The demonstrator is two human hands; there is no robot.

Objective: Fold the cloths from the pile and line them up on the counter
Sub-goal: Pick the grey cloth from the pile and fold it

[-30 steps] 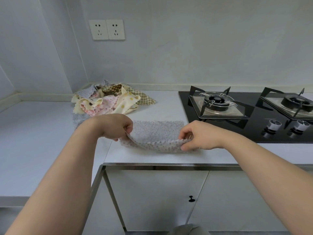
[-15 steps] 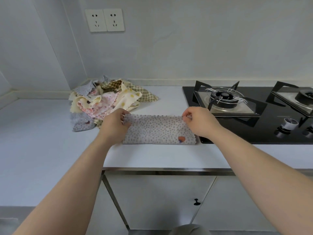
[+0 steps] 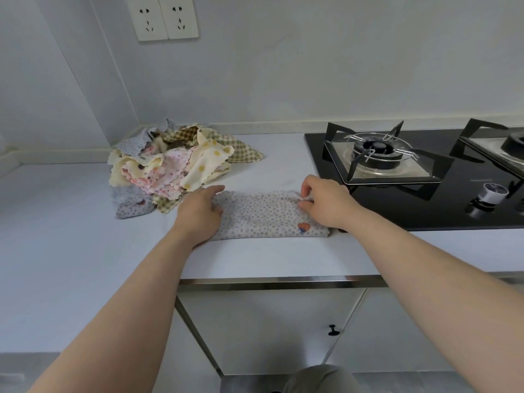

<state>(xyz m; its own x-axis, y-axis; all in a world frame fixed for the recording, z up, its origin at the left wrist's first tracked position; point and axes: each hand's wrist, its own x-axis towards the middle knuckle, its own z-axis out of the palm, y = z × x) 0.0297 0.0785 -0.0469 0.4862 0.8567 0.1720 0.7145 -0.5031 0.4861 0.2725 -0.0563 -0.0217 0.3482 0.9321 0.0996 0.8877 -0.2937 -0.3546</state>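
A grey dotted cloth (image 3: 263, 215), folded in half into a long strip, lies on the white counter (image 3: 71, 236) in front of me. My left hand (image 3: 200, 212) rests flat on its left end, fingers straight. My right hand (image 3: 323, 204) pinches the far right corner of the cloth between thumb and fingers. A loose pile of cloths (image 3: 173, 165), yellow, pink, checked and grey, sits behind and to the left, almost touching the strip.
A black gas hob (image 3: 411, 177) with two burners and knobs lies just right of the cloth. The counter's metal front edge (image 3: 269, 280) runs below my arms. The wall with two sockets (image 3: 163, 18) stands behind.
The near edge of the cloth was lifted and carried over to the far edge, folding it in half. My left hand has since flattened onto the left end; the right still pinches its corner.
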